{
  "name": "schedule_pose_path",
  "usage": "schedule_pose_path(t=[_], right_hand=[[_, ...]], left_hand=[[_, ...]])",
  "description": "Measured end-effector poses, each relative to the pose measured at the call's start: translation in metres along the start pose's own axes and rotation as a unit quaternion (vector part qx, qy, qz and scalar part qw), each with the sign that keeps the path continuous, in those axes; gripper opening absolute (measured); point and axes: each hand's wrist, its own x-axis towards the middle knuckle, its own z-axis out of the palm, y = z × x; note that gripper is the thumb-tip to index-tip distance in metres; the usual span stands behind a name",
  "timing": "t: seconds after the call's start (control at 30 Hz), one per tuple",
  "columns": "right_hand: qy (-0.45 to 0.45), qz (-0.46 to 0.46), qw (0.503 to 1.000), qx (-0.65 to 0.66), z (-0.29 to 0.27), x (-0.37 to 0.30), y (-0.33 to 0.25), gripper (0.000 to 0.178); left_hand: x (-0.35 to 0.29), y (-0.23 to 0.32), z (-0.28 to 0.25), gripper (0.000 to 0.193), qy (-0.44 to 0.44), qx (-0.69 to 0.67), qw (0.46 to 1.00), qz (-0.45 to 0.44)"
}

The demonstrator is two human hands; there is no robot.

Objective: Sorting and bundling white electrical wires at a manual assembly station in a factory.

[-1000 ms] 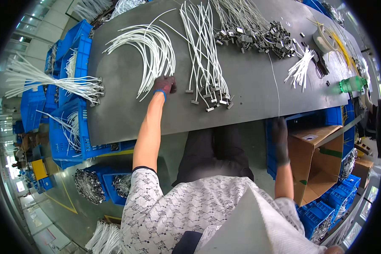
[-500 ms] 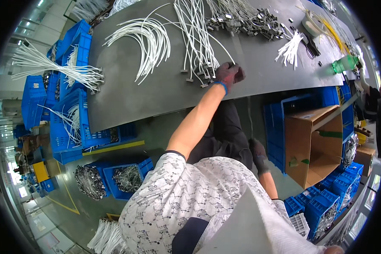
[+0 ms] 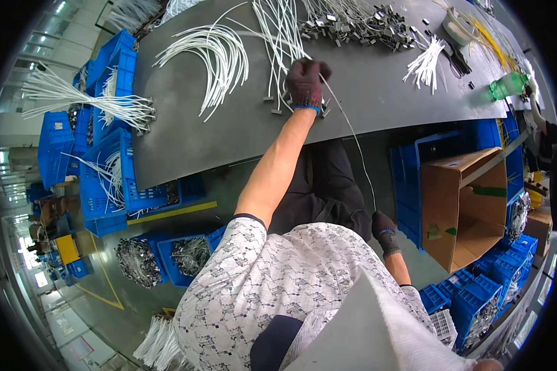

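Observation:
Gloved in dark red and grey, my left hand is closed above the metal table, at the near end of a bundle of white cables with small dark connectors. From its fingers a thin pale cable runs over the table edge down to my right hand. That hand, in a dark glove, is held low beside my right thigh, its fingers closed on the cable's lower end. Several connectors show beside my left hand; others are hidden under it. Left of the bundle lies a curved sheaf of white cables.
A pile of dark connectors, a short white bundle and a green bottle are on the table. An open cardboard box stands right of my legs. Blue crates line the left end, one bundle across them.
My left hand has moved left and farther over the table, onto the cable bundle. The thin cable now stretches clearly between both hands. My right hand has shifted only slightly.

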Motion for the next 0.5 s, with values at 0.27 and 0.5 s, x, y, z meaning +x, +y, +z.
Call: schedule_pose_path(t=[0.27, 0.5], right_hand=[[0.010, -0.046, 0.998, 0.051, 0.022, -0.014, 0.026, 0.020], [0.115, -0.097, 0.835, 0.530, -0.148, 0.054, -0.123, 0.026]], left_hand=[[-0.041, -0.049, -0.019, 0.020, -0.242, 0.142, 0.923, -0.262], [-0.073, -0.025, 0.000, 0.026, -0.307, 0.081, 0.912, -0.258]])
